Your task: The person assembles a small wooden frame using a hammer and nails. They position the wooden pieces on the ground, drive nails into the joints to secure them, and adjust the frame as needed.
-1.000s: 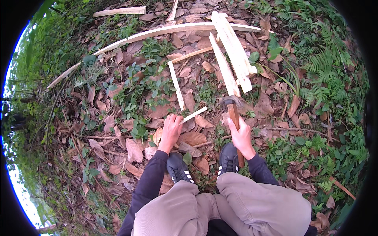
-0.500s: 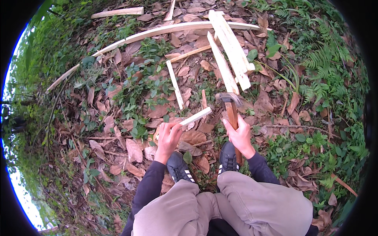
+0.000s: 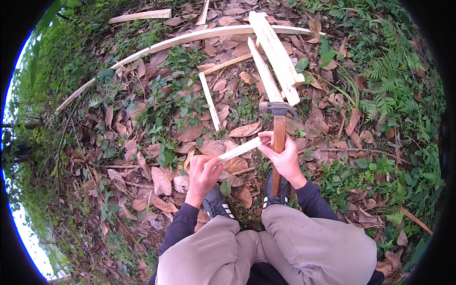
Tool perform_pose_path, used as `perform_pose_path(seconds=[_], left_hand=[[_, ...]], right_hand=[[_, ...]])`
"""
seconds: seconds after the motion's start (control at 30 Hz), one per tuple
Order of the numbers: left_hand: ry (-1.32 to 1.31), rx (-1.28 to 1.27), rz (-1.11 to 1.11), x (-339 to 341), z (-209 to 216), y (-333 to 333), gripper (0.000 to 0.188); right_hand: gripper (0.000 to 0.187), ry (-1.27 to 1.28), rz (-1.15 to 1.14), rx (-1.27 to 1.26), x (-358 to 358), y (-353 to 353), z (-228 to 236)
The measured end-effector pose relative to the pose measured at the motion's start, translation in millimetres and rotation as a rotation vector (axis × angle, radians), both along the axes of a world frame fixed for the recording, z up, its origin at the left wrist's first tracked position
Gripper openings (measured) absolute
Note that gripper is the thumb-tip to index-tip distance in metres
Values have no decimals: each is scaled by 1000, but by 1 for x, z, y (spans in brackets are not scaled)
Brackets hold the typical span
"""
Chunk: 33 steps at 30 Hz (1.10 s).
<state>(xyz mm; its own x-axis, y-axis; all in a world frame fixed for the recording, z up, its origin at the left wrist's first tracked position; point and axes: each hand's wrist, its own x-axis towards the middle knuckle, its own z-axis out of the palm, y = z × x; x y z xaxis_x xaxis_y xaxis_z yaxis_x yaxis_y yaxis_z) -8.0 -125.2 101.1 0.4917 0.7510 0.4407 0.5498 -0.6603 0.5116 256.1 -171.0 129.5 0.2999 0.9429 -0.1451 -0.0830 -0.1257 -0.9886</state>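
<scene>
A short pale wooden stick (image 3: 241,149) slants between my hands above the leaf litter. My left hand (image 3: 203,173) is closed around its lower left end. With my right hand (image 3: 283,159) I grip the wooden handle of a claw hammer (image 3: 279,137), whose metal head points away from me. The thumb and fingertips of that hand also touch the far end of the stick. Just past the hammer head lies a pointed wooden stake (image 3: 264,71), beside a stack of pale boards (image 3: 276,54).
A long pale strip (image 3: 190,36) crosses the ground at the back. Thinner sticks (image 3: 209,100) lie left of the boards, and another piece of wood (image 3: 140,16) is at the far left. Dry leaves and green plants cover the ground. My dark shoes (image 3: 276,189) are close below my hands.
The hammer has swung more upright and moved slightly nearer the stick. My right fingertips now meet the stick's far end, which shifted a little to the right. My left hand keeps its hold.
</scene>
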Motion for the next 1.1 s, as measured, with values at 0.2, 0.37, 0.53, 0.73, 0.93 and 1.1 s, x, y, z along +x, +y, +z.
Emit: perform_pose_path(seconds=[0.2,0.37,0.53,0.73,0.93,1.1], left_hand=[[-31,-444,-45,-7,4,-11,33],[-95,-502,-21,-22,3,-6,30],[9,-475,-10,-22,13,4,20],[281,-486,290,-23,-25,41,25],[-61,-847,322,-2,-52,62,23],[-724,-1287,296,43,-69,29,24]], right_hand=[[23,24,152,-124,7,-2,3],[19,-70,225,-235,12,4,4],[19,-27,245,-230,-6,5,-13],[18,236,116,-292,-25,20,-30],[16,94,86,-325,-20,15,-56],[20,-46,140,-338,-37,19,-56]])
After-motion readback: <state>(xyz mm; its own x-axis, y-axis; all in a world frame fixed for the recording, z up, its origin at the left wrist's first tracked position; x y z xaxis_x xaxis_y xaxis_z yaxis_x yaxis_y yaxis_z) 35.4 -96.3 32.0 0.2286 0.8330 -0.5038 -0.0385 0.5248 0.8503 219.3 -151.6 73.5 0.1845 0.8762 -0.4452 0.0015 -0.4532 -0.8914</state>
